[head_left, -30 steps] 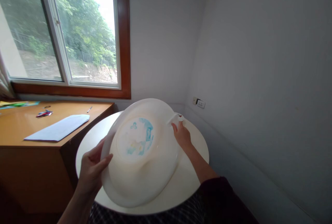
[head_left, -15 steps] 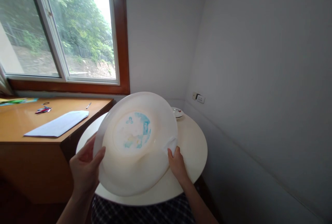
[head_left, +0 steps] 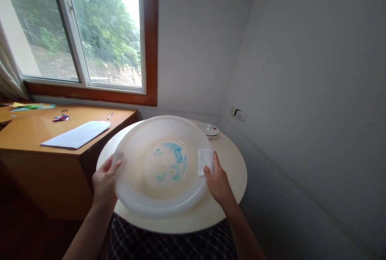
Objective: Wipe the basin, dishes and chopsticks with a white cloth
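Note:
A wide, round, whitish plastic basin with a worn blue print in its centre is held tilted over the round table. My left hand grips its left rim, with the thumb on the near face and the other fingers partly hidden behind. At the right rim, a small folded white tissue is pinched in my right hand. The tissue lies against or just over the rim; I cannot tell whether those fingers also hold the basin.
A small white dish with a dark rim stands at the table's back edge. Left of it is a wooden desk with white paper, a pen and small coloured items. Walls close in behind and right, with a socket.
The basin has swung lower and flatter, its face now turned more upward. My right hand has shifted along the rim, and the tissue shows more fully. The view has turned slightly left.

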Demonstrator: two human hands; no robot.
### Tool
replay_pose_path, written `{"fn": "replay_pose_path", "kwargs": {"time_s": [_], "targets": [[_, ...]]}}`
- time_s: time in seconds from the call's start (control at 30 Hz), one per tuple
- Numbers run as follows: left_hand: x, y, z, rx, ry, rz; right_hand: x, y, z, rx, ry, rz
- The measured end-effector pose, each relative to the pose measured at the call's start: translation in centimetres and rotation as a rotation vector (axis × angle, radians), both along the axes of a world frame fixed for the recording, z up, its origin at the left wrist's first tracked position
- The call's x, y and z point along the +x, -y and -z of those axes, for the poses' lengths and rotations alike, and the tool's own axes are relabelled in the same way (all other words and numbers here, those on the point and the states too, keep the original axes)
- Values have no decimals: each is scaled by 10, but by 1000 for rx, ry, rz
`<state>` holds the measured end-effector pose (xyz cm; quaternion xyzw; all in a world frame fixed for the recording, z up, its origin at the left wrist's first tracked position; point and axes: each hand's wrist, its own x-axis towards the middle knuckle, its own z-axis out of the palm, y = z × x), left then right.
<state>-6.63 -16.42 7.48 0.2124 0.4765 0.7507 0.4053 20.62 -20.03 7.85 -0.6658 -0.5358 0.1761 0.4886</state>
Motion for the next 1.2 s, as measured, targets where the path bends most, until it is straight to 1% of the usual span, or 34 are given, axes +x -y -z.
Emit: {"fn": "replay_pose_path", "kwargs": {"time_s": [0.1, 0.2, 0.3, 0.4, 0.47, 0.57, 0.63, 0.67, 0.7, 0.73, 0.8, 0.83, 0.9, 0.93, 1.0, 1.03, 1.07, 1.1, 1.13, 1.2], "targets": [[3, -2, 0, -6, 36, -4, -1, 0, 6, 15, -49, -2], [9, -1, -5, 2, 76, -25, -3, -3, 15, -9, -67, -9], [17, -1, -9, 23, 131, -53, -8, -2, 22, 31, -74, -17], [21, -4, -8, 6, 159, -78, -18, 3, 22, 77, -57, -89], [21, -9, -5, -3, 131, -85, -25, 8, 21, 80, -44, -134], [18, -15, -1, 10, 95, -44, -30, 15, 19, 104, -91, -181], [14, -16, 2, 35, 98, -21, -30, 18, 20, 119, -226, -232], [12, -15, 2, 59, 72, -54, -30, 19, 20, 127, -341, -260], [10, -12, 2, 100, 14, -132, -28, 21, 20, 134, -485, -286], [8, -8, 2, 159, -82, -236, -27, 22, 19, 137, -649, -310], [4, 5, -1, 316, -377, -427, -22, 24, 17, 121, -978, -359], [3, 11, -3, 405, -553, -426, -19, 24, 15, 103, -1112, -384], [2, 23, -9, 539, -908, -324, -13, 25, 12, 59, -1282, -421], [2, 27, -12, 574, -1107, -145, -10, 26, 12, 41, -1328, -421], [4, 29, -18, 589, -1438, 193, -5, 26, 13, 20, -1372, -384], [6, 28, -19, 580, -1564, 346, -3, 26, 15, 14, -1378, -359], [8, 25, -20, 574, -1656, 442, -1, 25, 17, 10, -1379, -338], [10, 22, -19, 576, -1719, 499, 1, 25, 19, 9, -1379, -320], [12, 19, -18, 587, -1755, 527, 3, 24, 22, 12, -1383, -306], [17, 14, -16, 608, -1783, 552, 5, 23, 26, 31, -1405, -272]]}}
